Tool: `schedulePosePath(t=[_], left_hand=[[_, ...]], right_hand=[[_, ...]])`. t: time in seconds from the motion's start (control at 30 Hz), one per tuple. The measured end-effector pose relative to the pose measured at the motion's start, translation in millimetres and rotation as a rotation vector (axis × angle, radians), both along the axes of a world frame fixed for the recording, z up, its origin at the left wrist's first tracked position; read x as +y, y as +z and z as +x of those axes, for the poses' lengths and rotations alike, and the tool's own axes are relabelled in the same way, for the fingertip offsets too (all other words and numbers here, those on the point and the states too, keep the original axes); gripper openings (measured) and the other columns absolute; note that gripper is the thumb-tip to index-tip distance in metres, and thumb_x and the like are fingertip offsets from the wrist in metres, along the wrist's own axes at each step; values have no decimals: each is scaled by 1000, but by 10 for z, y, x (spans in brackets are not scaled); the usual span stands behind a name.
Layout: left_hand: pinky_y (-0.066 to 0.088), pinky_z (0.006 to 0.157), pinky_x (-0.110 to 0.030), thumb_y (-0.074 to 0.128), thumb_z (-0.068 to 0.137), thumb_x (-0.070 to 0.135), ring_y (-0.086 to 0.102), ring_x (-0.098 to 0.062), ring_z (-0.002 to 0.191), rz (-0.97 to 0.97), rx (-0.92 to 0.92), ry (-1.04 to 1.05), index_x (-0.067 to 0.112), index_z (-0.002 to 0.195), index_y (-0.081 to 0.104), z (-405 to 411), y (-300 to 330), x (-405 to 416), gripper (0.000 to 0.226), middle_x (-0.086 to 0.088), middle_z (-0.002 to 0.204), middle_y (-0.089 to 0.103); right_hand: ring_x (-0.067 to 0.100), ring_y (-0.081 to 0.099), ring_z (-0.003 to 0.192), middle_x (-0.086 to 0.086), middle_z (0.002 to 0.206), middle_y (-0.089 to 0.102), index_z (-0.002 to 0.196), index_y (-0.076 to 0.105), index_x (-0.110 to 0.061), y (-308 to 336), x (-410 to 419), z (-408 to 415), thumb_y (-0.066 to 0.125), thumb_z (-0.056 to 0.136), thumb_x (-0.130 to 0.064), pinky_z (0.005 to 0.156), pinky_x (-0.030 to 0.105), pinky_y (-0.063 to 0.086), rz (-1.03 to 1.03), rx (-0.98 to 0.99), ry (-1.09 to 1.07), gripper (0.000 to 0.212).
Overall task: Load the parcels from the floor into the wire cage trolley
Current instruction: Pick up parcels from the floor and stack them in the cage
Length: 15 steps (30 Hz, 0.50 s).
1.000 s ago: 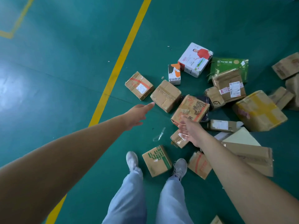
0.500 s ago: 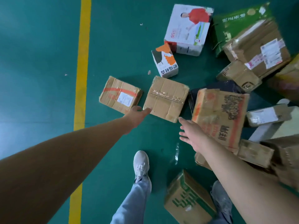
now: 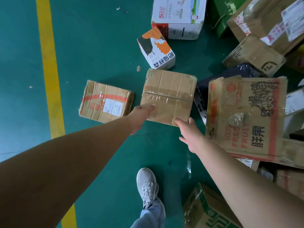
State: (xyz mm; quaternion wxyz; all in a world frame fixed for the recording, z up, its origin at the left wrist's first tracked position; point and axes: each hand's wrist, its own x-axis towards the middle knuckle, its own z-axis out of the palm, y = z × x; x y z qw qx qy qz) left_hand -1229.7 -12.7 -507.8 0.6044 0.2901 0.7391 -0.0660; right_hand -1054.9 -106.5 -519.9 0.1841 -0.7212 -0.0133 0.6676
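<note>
A plain brown taped box lies on the green floor in the middle of the view. My left hand rests on its near left corner, fingers laid on the top. My right hand touches its near right corner with fingers spread. Neither hand has closed around the box. A flatter brown parcel with red tape and a white label lies just left of it. A large "fresh fruit" carton lies to the right. The wire cage trolley is out of view.
A small white and orange box and a larger white box stand behind. More brown parcels pile up at the right, and a green-printed carton sits by my foot. A yellow floor line runs at the left.
I have leaned in and down, so the parcels look larger. Both hands have moved forward from short of the plain brown box to touching its near corners.
</note>
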Motion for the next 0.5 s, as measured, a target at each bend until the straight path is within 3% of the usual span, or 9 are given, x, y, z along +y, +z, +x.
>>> schedulePosePath(t=[0.07,0.17,0.23,0.3,0.37,0.43,0.5], left_hand=[[45,109,-49,66,80,69,48,-24,128,16,-27,37,31,152,32,15,57,49,89,4,145,48],[49,105,-52,74,50,75,61,-29,120,40,-66,91,39,142,32,-43,159,104,107,-1,135,60],[48,105,-55,77,61,70,65,-31,115,68,-96,90,37,140,29,-13,527,122,98,-4,131,61],[48,101,-47,71,87,57,66,-23,108,113,-118,94,30,139,27,-12,798,124,73,-3,127,61],[45,88,-37,64,98,48,62,-16,101,159,-120,126,29,141,25,-33,1181,90,60,-1,123,61],[44,82,-35,63,98,51,61,-15,101,203,-124,120,30,147,23,-24,1715,39,67,-1,126,60],[46,76,-33,64,95,55,62,-16,104,239,-126,121,31,146,24,-11,2291,-10,69,1,130,60]], right_hand=[[29,45,139,-3,165,27,160,9,-36,54,54,5,63,94,-52,118,51,36,50,-38,-24,87],[21,55,118,-5,142,45,153,23,-29,317,144,33,65,97,-44,109,44,48,122,-69,-59,71],[17,57,109,-5,131,50,142,29,-28,618,204,46,66,97,-42,106,44,51,148,-64,-71,59],[15,58,106,-7,118,52,131,31,-29,929,260,42,65,98,-43,106,44,52,156,-30,-80,49],[13,58,102,-9,112,52,124,32,-29,1348,302,37,64,98,-43,104,45,53,179,-25,-83,44],[14,59,101,-9,116,52,129,33,-27,1907,284,51,64,98,-45,103,45,54,228,-58,-55,47],[23,59,117,-3,134,47,145,26,-29,2479,206,76,64,97,-48,99,40,55,264,-87,-64,64]])
